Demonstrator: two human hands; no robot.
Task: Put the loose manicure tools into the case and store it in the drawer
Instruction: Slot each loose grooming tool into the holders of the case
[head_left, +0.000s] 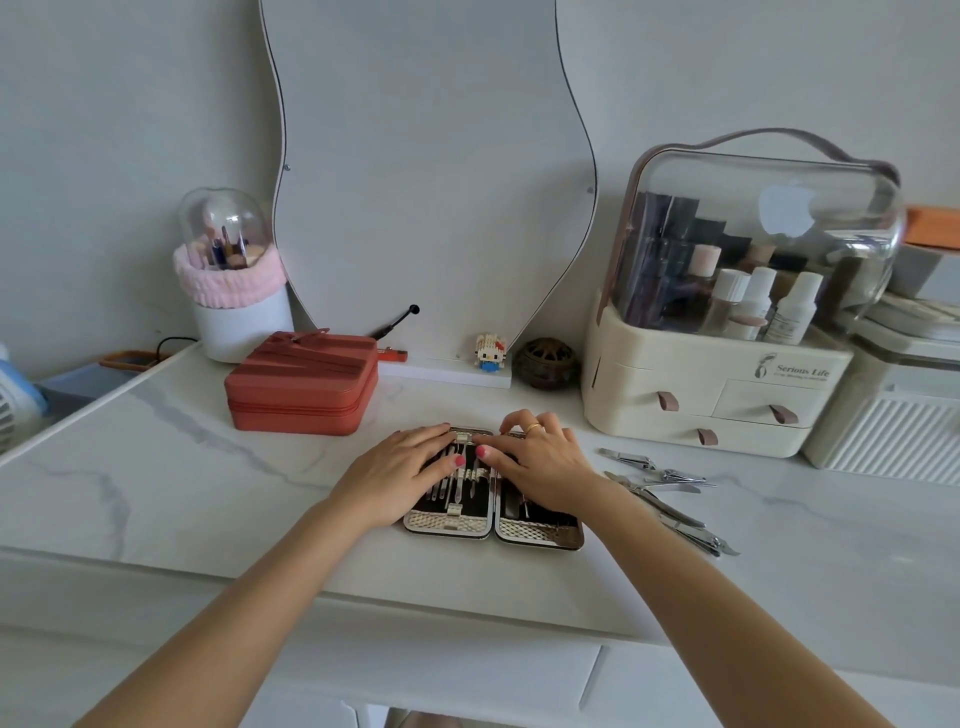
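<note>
I see manicure case (493, 512) lying open mid-desk (208, 493), left hand (400, 475) flat on its 9 o'clock half, right hand (540, 467) fingers relaxed on 3 o'clock half, loose tools (670, 493) at case's 3 o'clock, nothing grasped.

Both forearms extended forward; left hand (402, 475) and right hand (540, 467) palm-down, fingers relaxed, thumbs nearly meeting.
</note>
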